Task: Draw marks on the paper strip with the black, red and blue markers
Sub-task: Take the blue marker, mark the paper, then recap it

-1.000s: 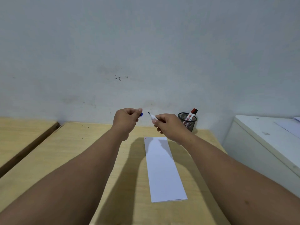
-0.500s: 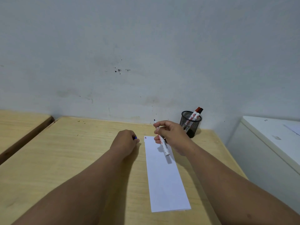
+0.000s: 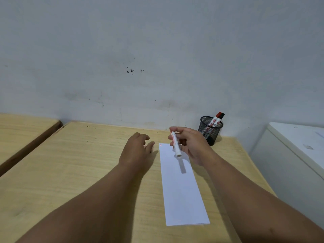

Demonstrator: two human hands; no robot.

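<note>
Hands over a wooden bench (image 3: 52, 172), seen from the head camera. Right hand (image 3: 190, 143) pinches a white marker (image 3: 175, 143) between thumb and fingers above the far end of the paper strip (image 3: 182, 195); the marker's blunt rear end points toward the viewer and its tip is hidden behind the fingers, so its colour cannot be told. The marker casts a shadow on the strip below it. Left hand (image 3: 136, 151) rests palm down on the bench just left of the strip's far corner, fingers loosely curled and partly spread; whether anything lies under them cannot be told. The paper strip lies flat, running lengthwise away from the viewer, with small red and dark marks at its far left corner. A black mesh cup (image 3: 209, 130) stands near the wall beyond the right hand, holding a red marker (image 3: 215, 120) and a black marker (image 3: 220, 118), both tilted to the right.
</note>
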